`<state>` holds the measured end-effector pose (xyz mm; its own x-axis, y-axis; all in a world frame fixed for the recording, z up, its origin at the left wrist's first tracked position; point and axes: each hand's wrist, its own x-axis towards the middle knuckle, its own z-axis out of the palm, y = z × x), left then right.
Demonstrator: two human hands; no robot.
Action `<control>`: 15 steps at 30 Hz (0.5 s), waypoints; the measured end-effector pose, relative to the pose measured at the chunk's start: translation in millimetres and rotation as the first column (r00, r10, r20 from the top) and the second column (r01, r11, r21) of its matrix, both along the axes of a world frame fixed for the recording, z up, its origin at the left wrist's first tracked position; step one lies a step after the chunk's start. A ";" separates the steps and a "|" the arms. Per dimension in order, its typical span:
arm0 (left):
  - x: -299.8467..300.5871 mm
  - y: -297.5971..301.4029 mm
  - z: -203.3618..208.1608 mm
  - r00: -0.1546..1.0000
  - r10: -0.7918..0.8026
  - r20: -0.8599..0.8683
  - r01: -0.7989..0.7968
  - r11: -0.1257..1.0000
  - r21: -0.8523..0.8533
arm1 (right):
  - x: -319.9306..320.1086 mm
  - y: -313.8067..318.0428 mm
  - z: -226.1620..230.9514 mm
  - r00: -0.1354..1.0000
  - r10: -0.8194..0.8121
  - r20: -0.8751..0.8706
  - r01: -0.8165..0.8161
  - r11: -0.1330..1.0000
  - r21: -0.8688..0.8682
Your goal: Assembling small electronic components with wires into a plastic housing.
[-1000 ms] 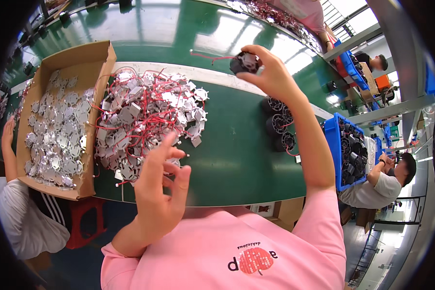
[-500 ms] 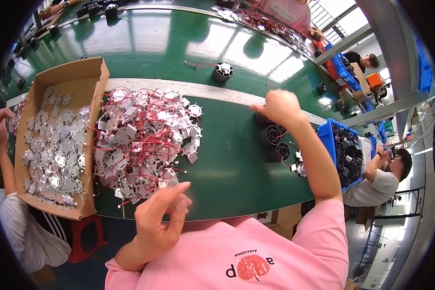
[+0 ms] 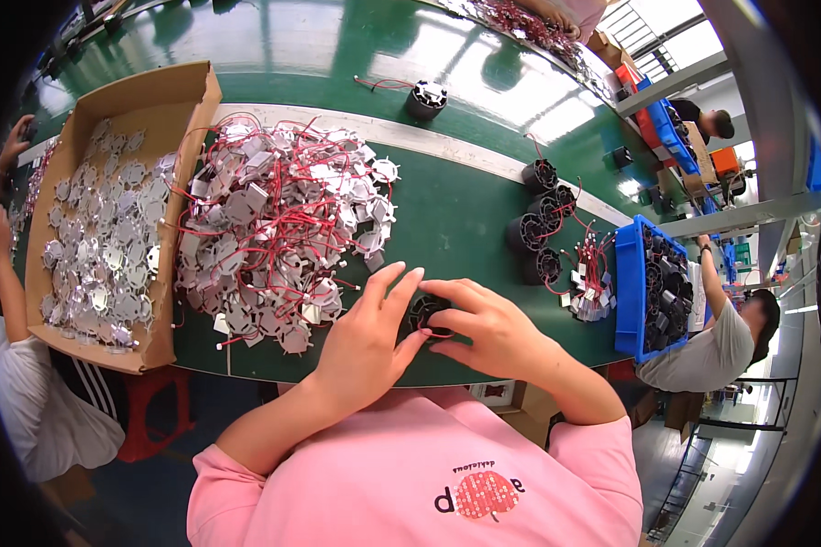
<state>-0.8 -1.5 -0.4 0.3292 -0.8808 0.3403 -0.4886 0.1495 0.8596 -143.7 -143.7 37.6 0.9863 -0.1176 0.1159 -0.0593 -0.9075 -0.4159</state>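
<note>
A black round housing (image 3: 423,313) with an open top is at the table's front edge, between my two hands. Bent fingers of my right hand (image 3: 494,334) grip its right side and rim, partly covering it. My left hand (image 3: 360,348) is on its other side, fingers stretched out, thumb tip close to the housing's lower edge. A bit of red wire shows below the housing, by the thumb. Left of my hands lies a large heap of white plates with red wires (image 3: 274,228).
A cardboard box (image 3: 187,155) of loose silvery plates stands at the left. Several black housings (image 3: 525,233) are grouped to the right, near a bunch of wired connectors (image 3: 593,287) and a blue bin (image 3: 627,296). One wired housing (image 3: 426,100) sits beyond the white strip. People are on both sides.
My right hand has come back from the row of housings to the front edge with a black housing. My left hand has moved right to meet it, its fingers straighter.
</note>
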 end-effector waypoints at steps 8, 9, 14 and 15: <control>5.3 -3.0 -25.4 0.976 -0.104 -0.190 0.101 0.995 -0.028 | -11.5 24.9 -29.9 0.955 -0.285 0.082 0.241 0.906 0.348; 7.5 -2.4 -23.2 0.879 -0.071 -0.472 0.094 0.995 0.026 | -12.6 24.7 -30.4 0.953 -0.293 0.075 0.247 0.898 0.365; 14.6 -0.9 -11.8 0.387 0.148 -0.910 0.193 0.952 0.237 | -16.6 16.9 -33.0 0.957 -0.286 0.059 0.232 0.868 0.439; 15.7 -0.7 -10.4 0.566 0.136 -0.813 0.210 0.930 0.301 | -16.3 13.2 -33.9 0.965 -0.253 0.068 0.195 0.866 0.461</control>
<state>14.9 -2.2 -10.8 0.2724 -0.8908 -0.3638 0.4406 -0.2207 0.8702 -160.0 -130.5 3.7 0.9087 -0.4012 0.1153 -0.1609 -0.5915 -0.7901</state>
